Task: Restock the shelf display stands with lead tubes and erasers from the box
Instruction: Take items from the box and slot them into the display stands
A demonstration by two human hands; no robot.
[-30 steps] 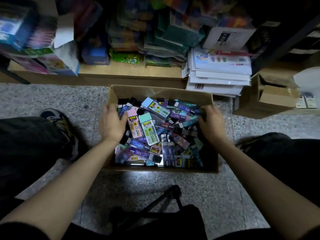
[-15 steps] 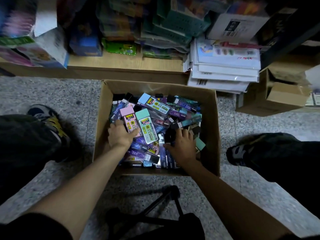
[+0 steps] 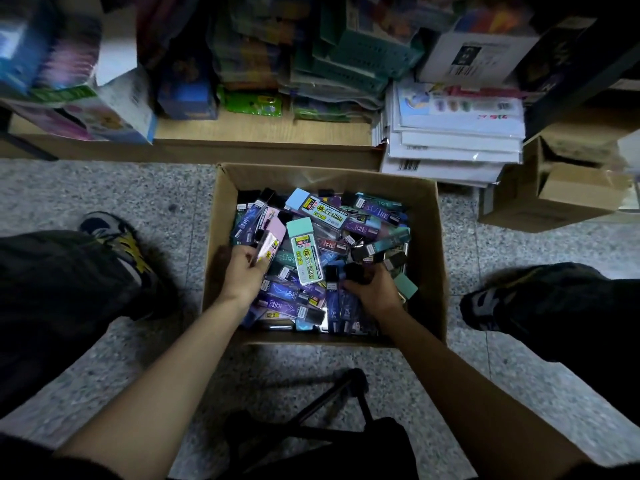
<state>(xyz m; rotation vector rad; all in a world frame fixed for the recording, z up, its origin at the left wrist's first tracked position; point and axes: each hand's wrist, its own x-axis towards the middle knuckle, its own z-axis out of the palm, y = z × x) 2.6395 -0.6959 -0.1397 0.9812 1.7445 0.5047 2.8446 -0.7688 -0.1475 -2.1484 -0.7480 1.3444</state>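
We've got the left grip (image 3: 242,271) curled round a pink lead tube (image 3: 269,242), held tilted over the left side of the box (image 3: 427,244). The right grip (image 3: 373,289) is curled onto dark tubes (image 3: 355,271) at the near right of the pile (image 3: 363,223). The box sits on the floor (image 3: 138,188) in front of the shelf (image 3: 242,129).

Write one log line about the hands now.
stage: picking stock | left grip: holds pink lead tube | right grip: holds dark tube | cardboard box: on floor
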